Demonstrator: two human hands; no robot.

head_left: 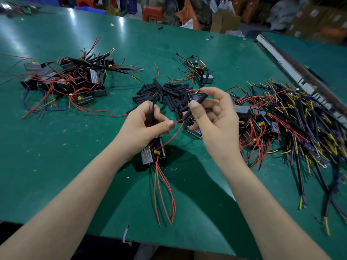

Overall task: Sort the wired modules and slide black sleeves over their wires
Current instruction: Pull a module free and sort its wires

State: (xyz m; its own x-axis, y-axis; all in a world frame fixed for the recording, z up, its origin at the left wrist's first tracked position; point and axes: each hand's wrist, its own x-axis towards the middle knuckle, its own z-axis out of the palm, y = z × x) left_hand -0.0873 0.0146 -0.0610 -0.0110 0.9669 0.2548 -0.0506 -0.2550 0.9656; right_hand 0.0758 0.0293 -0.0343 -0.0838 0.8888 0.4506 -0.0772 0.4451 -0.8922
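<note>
A small black wired module hangs under my left hand, with several red wires trailing toward the table's front edge. My left hand pinches one red wire between thumb and fingers and also holds a thin black wire upright. My right hand pinches a black sleeve; the red wire's end enters the sleeve's lower tip. A heap of loose black sleeves lies just behind both hands.
A pile of modules with red wires lies at the left on the green table. A smaller cluster sits behind the sleeves. A big tangle of modules and black, yellow and red wires fills the right side.
</note>
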